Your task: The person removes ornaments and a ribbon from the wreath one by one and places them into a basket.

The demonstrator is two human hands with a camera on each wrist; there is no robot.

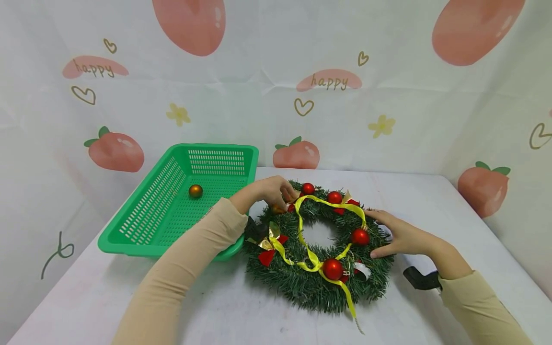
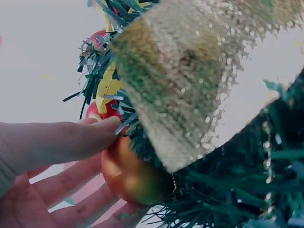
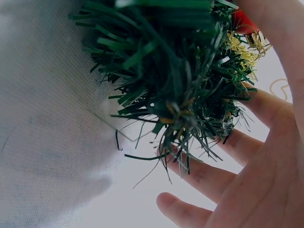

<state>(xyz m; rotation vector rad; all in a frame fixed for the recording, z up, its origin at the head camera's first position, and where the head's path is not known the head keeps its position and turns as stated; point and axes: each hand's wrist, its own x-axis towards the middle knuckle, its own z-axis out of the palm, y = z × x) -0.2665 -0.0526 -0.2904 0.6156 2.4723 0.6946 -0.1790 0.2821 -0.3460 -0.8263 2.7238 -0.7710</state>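
Note:
A green Christmas wreath (image 1: 302,287) lies on the table, dressed with red balls (image 1: 332,269), bows and a yellow ribbon (image 1: 310,197). At its upper left, my left hand (image 1: 276,191) holds an orange-gold ball (image 2: 133,178) against the greenery. In the left wrist view the thumb lies along the ball's top and the fingers curve behind it; a glittery gold bow (image 2: 180,85) hides part of the wreath. My right hand (image 1: 405,237) touches the wreath's right edge, fingers spread and fairly straight, thumb apart. In the right wrist view its fingertips (image 3: 166,202) are partly behind the needles.
A green plastic basket (image 1: 129,244) stands to the left, right against the wreath's side, with one orange-gold ball (image 1: 195,191) inside. Behind the white table (image 1: 224,306) hangs a white cloth (image 1: 258,110) printed with peaches.

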